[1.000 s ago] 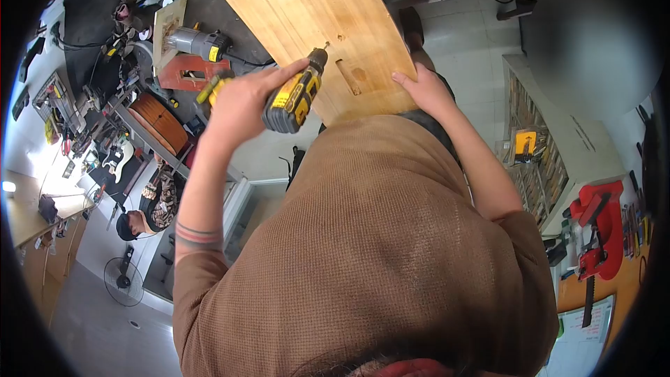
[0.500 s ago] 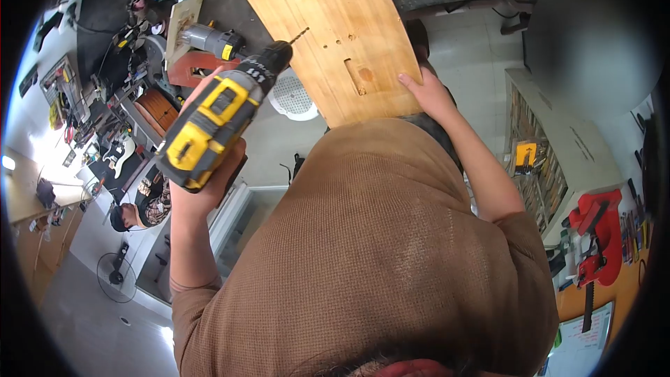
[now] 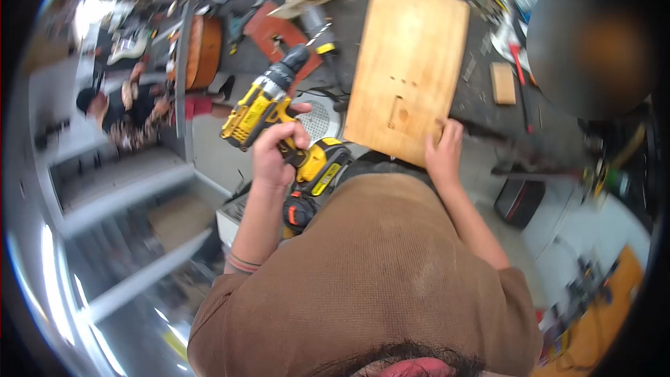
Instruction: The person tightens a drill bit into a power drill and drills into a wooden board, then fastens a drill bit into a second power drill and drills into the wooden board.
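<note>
My left hand (image 3: 273, 156) is wrapped round the grip of a yellow and black cordless drill (image 3: 252, 113). A bit (image 3: 319, 33) sticks out of its chuck, pointing up and right, apart from the wood. The battery end of the drill hangs below my hand, near my shirt. My right hand (image 3: 444, 152) grips the lower right edge of a light wooden board (image 3: 408, 42). The board has a few small holes and a narrow slot in its lower half. Its near end is close to my belly, and its far part reaches over the dark workbench (image 3: 481, 91).
A small wood block (image 3: 502, 84) lies right of the board. Left of it are a reddish flat piece (image 3: 269, 24) and another power tool (image 3: 324, 45). A round white perforated stool seat (image 3: 321, 117) stands below. Another person (image 3: 132, 112) is at the far left.
My view has turned. The drill has swung away from the board and tilts more upright, showing its grip and battery. The board appears lower and further right, still in my right hand.
</note>
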Demonstrator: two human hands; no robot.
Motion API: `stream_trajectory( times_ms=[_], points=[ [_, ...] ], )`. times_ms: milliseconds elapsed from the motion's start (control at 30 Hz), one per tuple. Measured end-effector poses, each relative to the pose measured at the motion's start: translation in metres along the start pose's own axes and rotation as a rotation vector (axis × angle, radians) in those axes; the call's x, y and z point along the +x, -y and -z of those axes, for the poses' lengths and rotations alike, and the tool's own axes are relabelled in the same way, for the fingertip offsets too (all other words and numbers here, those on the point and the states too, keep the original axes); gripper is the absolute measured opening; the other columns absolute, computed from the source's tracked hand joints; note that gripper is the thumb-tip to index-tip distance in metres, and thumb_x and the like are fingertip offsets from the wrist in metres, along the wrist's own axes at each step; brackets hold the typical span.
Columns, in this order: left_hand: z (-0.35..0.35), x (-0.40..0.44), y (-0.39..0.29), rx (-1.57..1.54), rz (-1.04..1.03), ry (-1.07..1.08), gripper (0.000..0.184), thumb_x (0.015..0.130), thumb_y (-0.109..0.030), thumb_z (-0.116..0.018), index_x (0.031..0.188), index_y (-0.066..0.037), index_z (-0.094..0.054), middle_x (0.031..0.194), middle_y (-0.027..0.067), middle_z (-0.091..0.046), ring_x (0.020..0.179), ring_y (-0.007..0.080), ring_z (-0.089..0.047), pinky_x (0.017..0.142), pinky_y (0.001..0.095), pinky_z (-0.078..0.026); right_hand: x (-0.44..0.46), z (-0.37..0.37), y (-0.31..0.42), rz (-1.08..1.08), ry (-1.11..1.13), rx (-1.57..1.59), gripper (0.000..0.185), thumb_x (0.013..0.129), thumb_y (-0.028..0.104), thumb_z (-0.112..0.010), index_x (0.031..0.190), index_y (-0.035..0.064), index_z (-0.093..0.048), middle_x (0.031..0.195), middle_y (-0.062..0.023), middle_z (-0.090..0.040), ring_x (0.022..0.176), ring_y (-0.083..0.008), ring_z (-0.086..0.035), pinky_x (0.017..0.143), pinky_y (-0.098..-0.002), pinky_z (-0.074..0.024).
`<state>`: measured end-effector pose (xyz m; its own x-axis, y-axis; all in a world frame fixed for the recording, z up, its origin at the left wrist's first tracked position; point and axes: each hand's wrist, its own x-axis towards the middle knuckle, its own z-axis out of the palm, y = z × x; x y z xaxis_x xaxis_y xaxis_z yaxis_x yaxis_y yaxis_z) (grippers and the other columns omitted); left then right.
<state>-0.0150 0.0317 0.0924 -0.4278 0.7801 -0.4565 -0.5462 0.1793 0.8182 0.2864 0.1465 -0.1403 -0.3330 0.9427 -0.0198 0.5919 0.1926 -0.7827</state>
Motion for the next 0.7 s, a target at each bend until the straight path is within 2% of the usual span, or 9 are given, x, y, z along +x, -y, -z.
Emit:
stream_trajectory(
  times_ms=[33,100,167,333,367,467,533,567,700],
  points=[
    [0.009,-0.011,0.008,-0.001,-0.063,0.009,0.046,0.097,-0.013,-0.062,0.140,0.002,-0.067,0.093,0.0083,-0.069,0.078,0.0164,-0.063,0.080,0.0334,-0.052,0.001,0.000,0.027,-0.042,0.189,0.249,0.036,0.106,0.015,-0.072,0.136,-0.0007,-0.059,0.128,-0.0220,-0.067,0.119,-0.0411,-0.067,0.104,-0.0478,-0.0542],
    [-0.010,-0.047,0.007,0.439,-0.158,-0.072,0.038,0.104,-0.021,-0.062,0.133,0.002,-0.070,0.094,0.0075,-0.070,0.085,0.0176,-0.066,0.081,0.0345,-0.053,0.011,0.004,0.098,-0.643,0.866,0.980,0.050,0.120,0.041,-0.054,0.151,0.0022,-0.054,0.137,-0.0171,-0.071,0.131,-0.0309,-0.069,0.109,-0.0434,-0.0574],
    [0.002,-0.059,0.033,0.958,-0.538,-0.019,0.042,0.107,-0.023,-0.062,0.141,0.001,-0.069,0.105,0.0099,-0.075,0.095,0.0224,-0.072,0.087,0.0369,-0.056,0.008,0.012,0.168,-0.560,1.262,1.215,0.067,0.118,0.054,-0.054,0.161,0.0032,-0.050,0.148,-0.0161,-0.067,0.135,-0.0317,-0.066,0.111,-0.0482,-0.0580],
    [0.007,-0.105,0.027,1.068,-1.102,-0.072,0.063,0.100,-0.019,-0.066,0.161,-0.003,-0.061,0.127,0.0146,-0.078,0.102,0.0328,-0.077,0.088,0.0425,-0.060,-0.017,-0.058,0.159,-0.698,1.375,1.076,0.057,0.119,0.047,-0.054,0.158,0.0060,-0.057,0.146,-0.0113,-0.066,0.135,-0.0255,-0.063,0.115,-0.0432,-0.0525],
    [0.014,-0.118,0.026,1.056,-1.097,-0.080,0.055,0.099,-0.015,-0.067,0.151,0.001,-0.067,0.126,0.0124,-0.079,0.098,0.0298,-0.078,0.084,0.0397,-0.059,-0.019,-0.073,0.155,-0.724,1.402,1.076,0.054,0.120,0.045,-0.053,0.157,0.0063,-0.058,0.144,-0.0106,-0.067,0.134,-0.0241,-0.063,0.115,-0.0416,-0.0518],
    [0.056,-0.151,0.024,1.123,-1.040,-0.147,0.059,0.099,-0.014,-0.065,0.158,-0.006,-0.063,0.123,0.0118,-0.078,0.098,0.0314,-0.077,0.085,0.0422,-0.059,-0.031,-0.133,0.155,-0.781,1.473,1.123,0.046,0.122,0.038,-0.052,0.154,0.0070,-0.063,0.138,-0.0085,-0.069,0.130,-0.0199,-0.063,0.114,-0.0367,-0.0497],
    [0.089,-0.167,0.024,1.126,-1.009,-0.193,0.065,0.099,-0.014,-0.065,0.163,-0.011,-0.059,0.123,0.0119,-0.077,0.099,0.0324,-0.076,0.086,0.0436,-0.059,-0.057,-0.163,0.197,-0.596,1.453,1.134,0.042,0.123,0.033,-0.051,0.153,0.0075,-0.066,0.135,-0.0072,-0.070,0.127,-0.0171,-0.063,0.113,-0.0334,-0.0484],
    [0.101,-0.177,0.022,1.077,-0.966,-0.261,0.068,0.099,-0.015,-0.067,0.166,-0.013,-0.056,0.125,0.0125,-0.077,0.100,0.0332,-0.076,0.087,0.0443,-0.059,-0.071,-0.162,0.226,-0.301,1.391,1.089,0.041,0.124,0.025,-0.049,0.156,0.0043,-0.065,0.142,-0.0084,-0.070,0.131,-0.0200,-0.063,0.120,-0.0355,-0.0458],
    [0.173,-0.234,-0.003,0.887,-0.834,-0.409,0.081,0.098,-0.020,-0.073,0.174,-0.015,-0.044,0.135,0.0169,-0.075,0.110,0.0390,-0.076,0.094,0.0455,-0.060,-0.112,-0.254,0.277,-0.269,1.210,0.790,0.044,0.118,0.040,-0.058,0.142,0.0052,-0.070,0.135,-0.0088,-0.073,0.123,-0.0186,-0.068,0.110,-0.0361,-0.0543]
  ],
)
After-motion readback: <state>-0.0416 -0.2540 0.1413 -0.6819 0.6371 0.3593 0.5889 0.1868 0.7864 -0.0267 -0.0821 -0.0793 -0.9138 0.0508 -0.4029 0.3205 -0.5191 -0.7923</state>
